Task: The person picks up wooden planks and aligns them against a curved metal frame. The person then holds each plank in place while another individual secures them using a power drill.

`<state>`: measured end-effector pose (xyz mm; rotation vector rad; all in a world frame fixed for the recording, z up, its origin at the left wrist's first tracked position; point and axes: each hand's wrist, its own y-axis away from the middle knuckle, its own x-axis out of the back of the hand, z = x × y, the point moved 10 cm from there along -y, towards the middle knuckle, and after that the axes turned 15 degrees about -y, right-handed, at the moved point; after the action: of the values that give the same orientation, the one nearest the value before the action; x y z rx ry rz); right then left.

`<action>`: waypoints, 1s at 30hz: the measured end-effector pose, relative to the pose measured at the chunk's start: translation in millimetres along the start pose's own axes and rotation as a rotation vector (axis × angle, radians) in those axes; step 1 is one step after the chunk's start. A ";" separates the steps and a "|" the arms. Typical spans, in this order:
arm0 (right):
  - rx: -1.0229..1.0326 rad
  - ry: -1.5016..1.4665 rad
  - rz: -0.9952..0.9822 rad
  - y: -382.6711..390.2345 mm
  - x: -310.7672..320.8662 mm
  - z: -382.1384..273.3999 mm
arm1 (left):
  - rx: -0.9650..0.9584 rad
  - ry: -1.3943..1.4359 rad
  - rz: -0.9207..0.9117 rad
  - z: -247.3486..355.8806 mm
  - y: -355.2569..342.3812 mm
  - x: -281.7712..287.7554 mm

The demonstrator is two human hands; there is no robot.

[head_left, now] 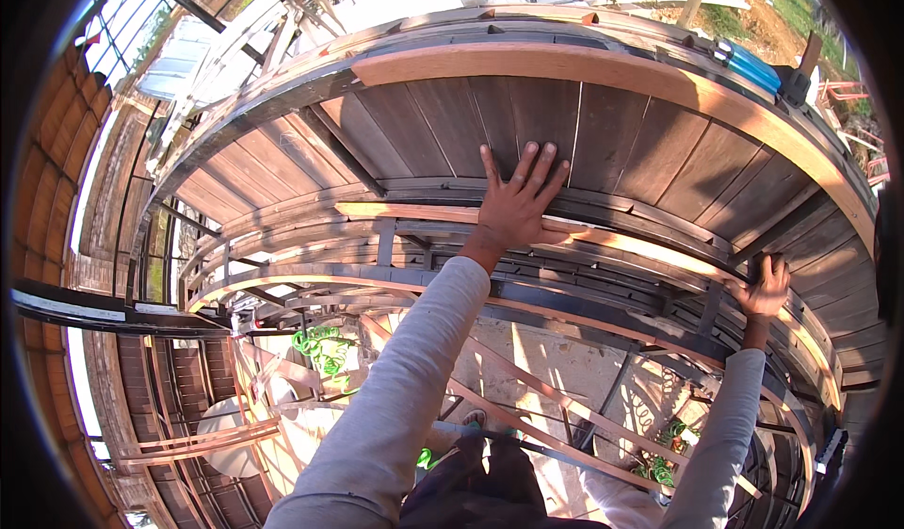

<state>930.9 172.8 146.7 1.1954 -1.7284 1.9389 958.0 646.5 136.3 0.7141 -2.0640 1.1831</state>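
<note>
My left hand [523,197] lies with its fingers spread over the dark wooden boards [541,119]. Its palm and thumb cross a long, curved light-wood strip [626,244] that runs along the boards' near edge. Farther right, my right hand [761,292] rests by the same strip, fingers apart and foreshortened, thumb out to the left. Neither hand lifts anything. Beyond the boards a wider curved light-wood piece [527,60] follows the dark outer frame.
A blue and black tool [753,67] lies on the far right rim. Below me are curved dark beams [565,305], slanting wooden bars [527,378] and coiled green hoses [325,350]. A dark beam [122,317] crosses at the left. My feet stand low among the framing.
</note>
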 end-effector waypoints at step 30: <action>-0.033 -0.328 -0.126 -92.3 -124.5 -309.2 | -0.037 0.188 -0.040 -7.4 -0.1 10.6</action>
<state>951.2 517.9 138.2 1.6420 -1.7768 1.7089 953.2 651.5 147.1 0.6001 -1.9026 1.1416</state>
